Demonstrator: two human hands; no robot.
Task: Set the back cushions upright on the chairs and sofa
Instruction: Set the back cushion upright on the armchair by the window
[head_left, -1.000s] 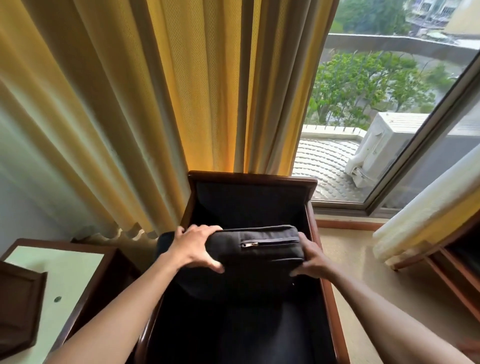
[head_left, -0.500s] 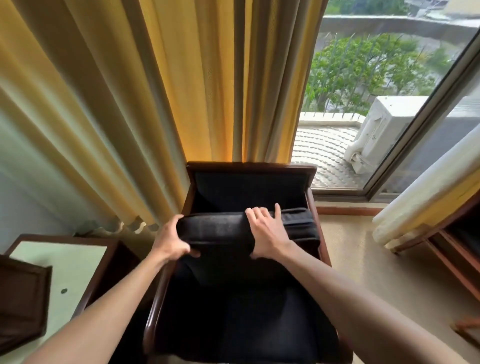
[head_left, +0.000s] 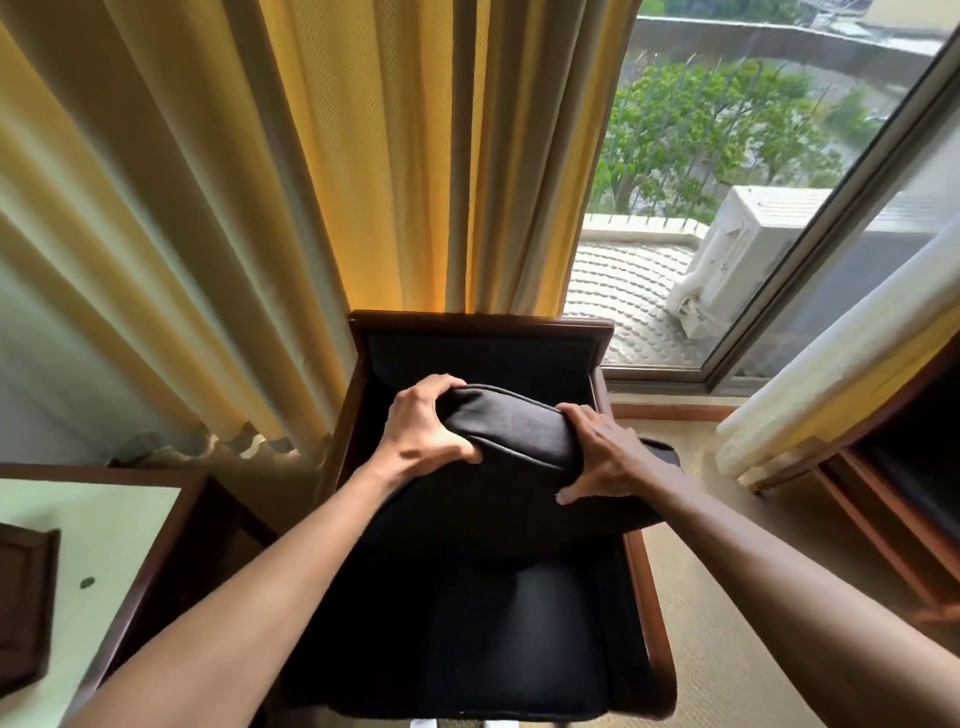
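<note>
A dark wooden armchair (head_left: 480, 325) with a black seat faces me in front of the curtain. Over its seat I hold a black back cushion (head_left: 511, 434), lifted and tilted, with its right end sticking out past the right armrest. My left hand (head_left: 423, 428) grips the cushion's upper left edge. My right hand (head_left: 605, 457) clamps its right part from the top. The chair's padded backrest panel shows behind the cushion.
Yellow curtains (head_left: 322, 182) hang right behind the chair. A wooden side table (head_left: 109, 525) with a pale top stands at the left. A window (head_left: 737, 171) is at the back right, and another wooden chair frame (head_left: 893, 519) stands at the right on the carpet.
The cushion has been raised and tilted, its right end now swung out over the armrest. My right hand has shifted from the cushion's middle to its right part; my left hand moved inward along the top.
</note>
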